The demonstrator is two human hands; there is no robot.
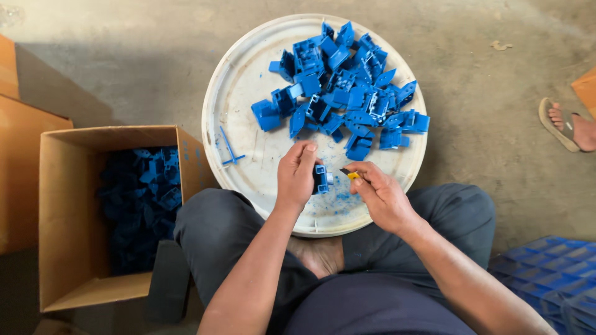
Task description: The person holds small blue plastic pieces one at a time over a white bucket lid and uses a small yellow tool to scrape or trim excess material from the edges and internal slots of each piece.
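Observation:
My left hand grips a small blue plastic part over the near edge of a round white tray. My right hand holds a small yellow-handled blade whose tip points at that part. A heap of several blue plastic parts lies on the far half of the tray. Blue shavings are scattered on the tray near my hands. A thin blue sprue piece lies on the tray's left side.
An open cardboard box holding several blue parts stands on the floor at my left. A blue plastic crate sits at the lower right. Another person's sandalled foot rests at the right edge. More cardboard stands far left.

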